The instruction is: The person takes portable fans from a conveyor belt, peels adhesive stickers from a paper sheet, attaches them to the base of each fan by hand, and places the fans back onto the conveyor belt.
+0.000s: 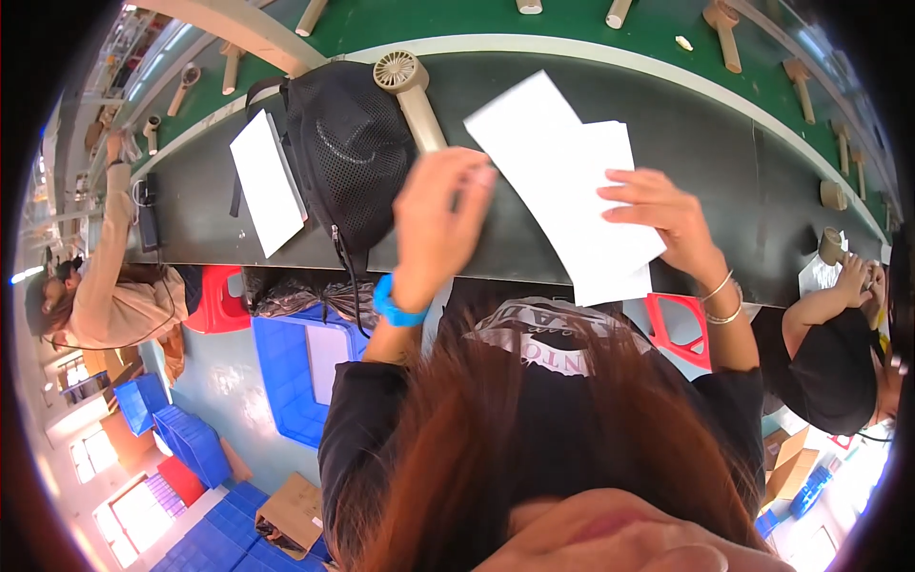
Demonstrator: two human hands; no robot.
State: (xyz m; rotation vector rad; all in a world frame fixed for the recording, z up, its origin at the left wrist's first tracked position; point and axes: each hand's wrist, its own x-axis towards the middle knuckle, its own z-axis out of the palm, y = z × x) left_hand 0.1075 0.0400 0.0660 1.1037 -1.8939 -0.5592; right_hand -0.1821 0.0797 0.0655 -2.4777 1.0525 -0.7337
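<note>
My right hand [662, 214] grips white paper sheets [558, 181] over the dark workbench, its fingers lying across their right side. At least two sheets show, fanned apart, with one tilted toward the upper left. My left hand [443, 214], with a blue wristband, is raised just left of the sheets and smeared by motion. Its fingers are bent, and I cannot make out whether anything is in them. Behind it lies a beige handheld fan [415, 100], whose handle end is hidden by the hand. A black mesh backpack [348, 153] rests beside the fan.
A white stack of sheets [267, 186] lies left of the backpack. Past the bench's pale rim [534, 43], several beige fans lie on a green belt [457, 19]. One person [119, 305] works at the left, another [834, 362] at the right. A blue bin [281, 381] stands below the bench.
</note>
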